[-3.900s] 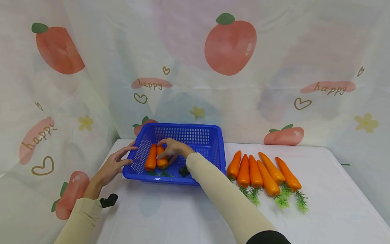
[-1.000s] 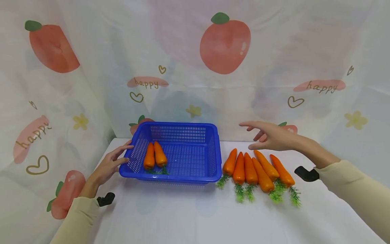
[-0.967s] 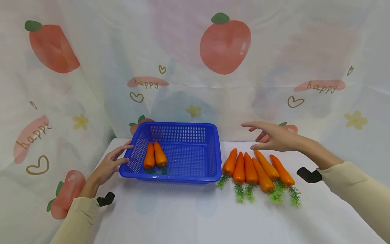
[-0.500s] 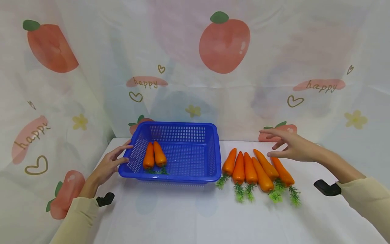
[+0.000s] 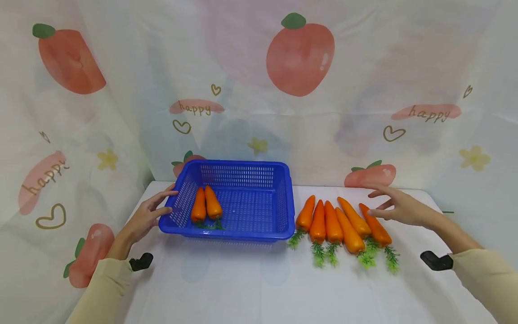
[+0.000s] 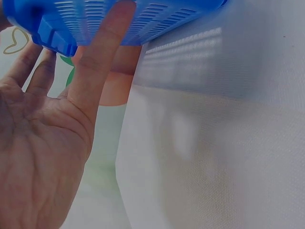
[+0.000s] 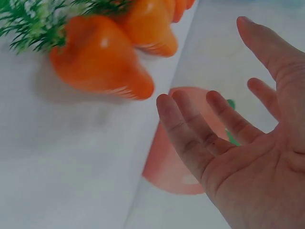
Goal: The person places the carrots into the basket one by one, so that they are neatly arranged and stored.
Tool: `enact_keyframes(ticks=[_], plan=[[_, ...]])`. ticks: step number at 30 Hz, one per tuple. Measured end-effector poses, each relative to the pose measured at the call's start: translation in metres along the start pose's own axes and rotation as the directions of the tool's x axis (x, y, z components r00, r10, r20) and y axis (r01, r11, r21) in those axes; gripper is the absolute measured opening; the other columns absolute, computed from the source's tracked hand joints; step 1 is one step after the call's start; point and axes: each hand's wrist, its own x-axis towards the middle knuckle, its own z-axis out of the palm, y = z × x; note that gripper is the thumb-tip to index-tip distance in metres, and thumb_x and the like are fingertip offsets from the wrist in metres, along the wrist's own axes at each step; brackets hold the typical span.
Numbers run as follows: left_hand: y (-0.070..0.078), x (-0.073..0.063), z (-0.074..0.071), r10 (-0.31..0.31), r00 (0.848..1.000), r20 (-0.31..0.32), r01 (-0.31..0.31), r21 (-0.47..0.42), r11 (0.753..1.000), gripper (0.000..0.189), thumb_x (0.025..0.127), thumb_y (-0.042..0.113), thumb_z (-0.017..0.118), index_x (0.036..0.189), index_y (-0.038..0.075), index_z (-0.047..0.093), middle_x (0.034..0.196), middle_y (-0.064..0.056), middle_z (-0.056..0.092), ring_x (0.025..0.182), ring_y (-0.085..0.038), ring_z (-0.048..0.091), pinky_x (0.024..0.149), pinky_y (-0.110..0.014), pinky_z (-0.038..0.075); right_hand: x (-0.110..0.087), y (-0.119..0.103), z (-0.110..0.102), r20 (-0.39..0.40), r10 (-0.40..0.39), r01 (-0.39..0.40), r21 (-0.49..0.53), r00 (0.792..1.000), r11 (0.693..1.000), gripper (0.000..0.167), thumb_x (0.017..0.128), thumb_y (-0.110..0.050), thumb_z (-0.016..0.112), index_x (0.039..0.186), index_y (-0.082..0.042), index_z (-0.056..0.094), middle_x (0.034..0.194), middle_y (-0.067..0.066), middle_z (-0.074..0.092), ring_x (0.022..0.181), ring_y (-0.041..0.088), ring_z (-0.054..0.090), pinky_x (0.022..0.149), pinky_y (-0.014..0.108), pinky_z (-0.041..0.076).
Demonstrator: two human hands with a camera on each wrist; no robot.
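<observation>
A blue plastic basket [image 5: 226, 236] holds two carrots, one [image 5: 198, 206] beside the other [image 5: 213, 203], at its left end. My left hand [image 5: 141, 220] touches the basket's left side, its fingers and thumb extended; in the left wrist view the thumb [image 6: 102, 57] lies against the slotted wall. Right of the basket, several carrots with green tops lie side by side on the table. My right hand [image 5: 408, 208] hovers above the rightmost carrot [image 5: 377, 227], fingers spread and holding nothing. The right wrist view shows a gap between the fingers [image 7: 183, 138] and that carrot [image 7: 100, 57].
A white cloth covers the table [image 5: 243, 288]. Behind and to the left hang curtains [image 5: 243, 58] printed with fruit and the word "happy". Black wrist mounts [image 5: 141, 262] sit at both cuffs.
My right hand has left the carrots in the basket, swung far right, and lowered toward the rightmost carrot on the table. My left hand stays at the basket's side.
</observation>
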Motion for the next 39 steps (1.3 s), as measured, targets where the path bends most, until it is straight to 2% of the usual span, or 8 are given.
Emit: enact_keyframes(ticks=[6, 10, 16, 20, 25, 33, 39], plan=[[0.000, 0.002, -0.001, -0.002, 1.000, 0.001, 0.002, 0.002, 1.000, 0.052, 0.105, 0.014, 0.056, 0.155, 0.007, 0.042, 0.173, -0.002, 0.010, 0.151, -0.051, 0.017, 0.086, -0.043, 0.061, 0.002, 0.027, 0.007, 0.070, 0.095, -0.101, 0.092, 0.993, 0.991, 0.082, 0.096, -0.024, 0.074, 0.160, -0.004, 0.026, 0.144, 0.038, 0.043, 0.100, 0.034, 0.070, 0.076, 0.044, 0.063], [0.000, 0.002, -0.001, -0.001, 1.000, 0.004, 0.001, -0.006, 1.000, 0.052, 0.105, 0.014, 0.056, 0.155, 0.006, 0.042, 0.173, -0.002, 0.009, 0.151, -0.051, 0.018, 0.085, -0.042, 0.061, 0.001, 0.038, 0.011, 0.134, 0.145, -0.162, 0.134, 0.980, 0.978, 0.080, 0.097, -0.025, 0.073, 0.159, -0.005, 0.027, 0.146, 0.041, 0.038, 0.101, 0.034, 0.068, 0.077, 0.046, 0.063], [0.000, 0.003, -0.002, 0.000, 1.000, 0.006, 0.000, -0.003, 1.000, 0.052, 0.105, 0.014, 0.056, 0.155, 0.007, 0.042, 0.173, -0.002, 0.009, 0.151, -0.051, 0.019, 0.085, -0.042, 0.061, 0.000, 0.049, 0.014, 0.246, 0.189, -0.239, 0.191, 0.951, 0.952, 0.080, 0.097, -0.025, 0.072, 0.160, -0.006, 0.028, 0.146, 0.041, 0.037, 0.107, 0.032, 0.065, 0.080, 0.047, 0.062], [-0.001, 0.003, -0.002, -0.004, 1.000, 0.005, 0.004, -0.003, 1.000, 0.052, 0.105, 0.014, 0.056, 0.155, 0.007, 0.042, 0.173, -0.002, 0.010, 0.151, -0.051, 0.020, 0.084, -0.043, 0.061, 0.000, 0.051, 0.017, 0.288, 0.219, -0.282, 0.197, 0.932, 0.939, 0.081, 0.096, -0.025, 0.073, 0.160, -0.007, 0.028, 0.144, 0.039, 0.039, 0.106, 0.031, 0.065, 0.079, 0.046, 0.062], [0.000, 0.001, 0.000, -0.017, 1.000, -0.004, 0.017, 0.000, 1.000, 0.053, 0.105, 0.016, 0.058, 0.155, 0.008, 0.042, 0.173, -0.002, 0.010, 0.151, -0.051, 0.020, 0.085, -0.043, 0.061, -0.001, 0.052, 0.019, 0.295, 0.231, -0.294, 0.189, 0.927, 0.937, 0.081, 0.095, -0.025, 0.075, 0.160, -0.008, 0.030, 0.141, 0.038, 0.042, 0.100, 0.030, 0.064, 0.076, 0.045, 0.063], [-0.001, 0.001, 0.000, -0.021, 1.000, -0.013, 0.022, 0.014, 1.000, 0.053, 0.104, 0.017, 0.058, 0.155, 0.009, 0.042, 0.173, -0.002, 0.010, 0.151, -0.051, 0.019, 0.086, -0.043, 0.061, -0.002, 0.048, 0.021, 0.274, 0.246, -0.294, 0.151, 0.930, 0.944, 0.082, 0.093, -0.026, 0.076, 0.159, -0.004, 0.032, 0.134, 0.034, 0.049, 0.094, 0.028, 0.063, 0.074, 0.041, 0.063], [0.000, 0.001, 0.000, -0.019, 1.000, -0.017, 0.019, 0.010, 1.000, 0.053, 0.105, 0.017, 0.058, 0.155, 0.008, 0.042, 0.173, -0.003, 0.011, 0.151, -0.051, 0.019, 0.086, -0.043, 0.061, -0.001, 0.052, 0.022, 0.266, 0.245, -0.290, 0.146, 0.932, 0.946, 0.081, 0.095, -0.025, 0.075, 0.159, -0.002, 0.030, 0.134, 0.035, 0.048, 0.093, 0.026, 0.063, 0.074, 0.042, 0.063]])
